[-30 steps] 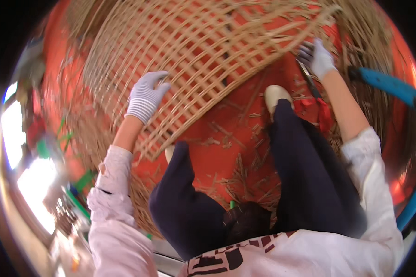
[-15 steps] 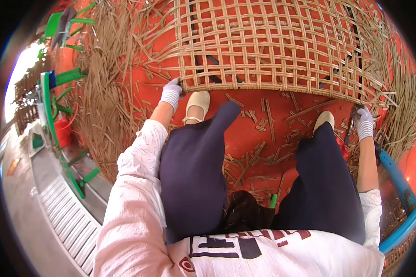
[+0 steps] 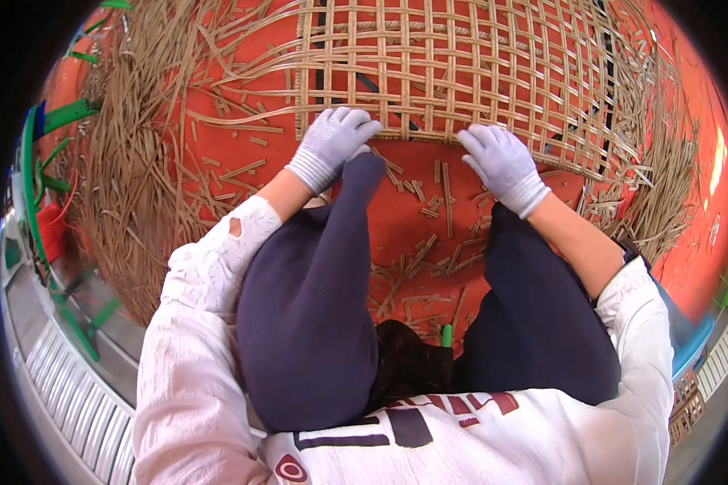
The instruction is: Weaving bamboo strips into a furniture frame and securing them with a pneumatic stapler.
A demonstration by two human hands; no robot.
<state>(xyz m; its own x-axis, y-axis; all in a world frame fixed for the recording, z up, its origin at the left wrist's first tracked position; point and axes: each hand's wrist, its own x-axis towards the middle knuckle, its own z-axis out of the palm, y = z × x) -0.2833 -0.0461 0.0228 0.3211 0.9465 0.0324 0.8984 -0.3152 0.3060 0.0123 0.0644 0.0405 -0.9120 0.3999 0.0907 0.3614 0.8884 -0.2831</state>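
An open-weave panel (image 3: pixel 429 77) of tan cane-like strips, with square holes and a dark frame partly showing beneath, lies ahead of me. My left hand (image 3: pixel 332 145), in a pale striped-cuff glove, bends its fingers over the panel's near edge, left of the middle. The thumb sits below that edge, so the hand closes on it. My right hand (image 3: pixel 505 166), gloved alike, reaches the same edge right of the middle. Its fingers are loosely spread, the thumb stands apart, and the fingertips are at the rim. Neither hand shows a tool.
Long loose strips (image 3: pixel 125 170) lie heaped at the left, with more strips (image 3: pixel 663 190) at the right. Short offcuts (image 3: pixel 416 259) litter the red ground sheet (image 3: pixel 404 214) between my legs. A green metal frame (image 3: pixel 32 186) stands at the far left, a blue tube (image 3: pixel 692 347) at the lower right.
Both hands have moved inward from the panel's two near corners to the middle of its near edge. The whole view has shifted a little to the right.
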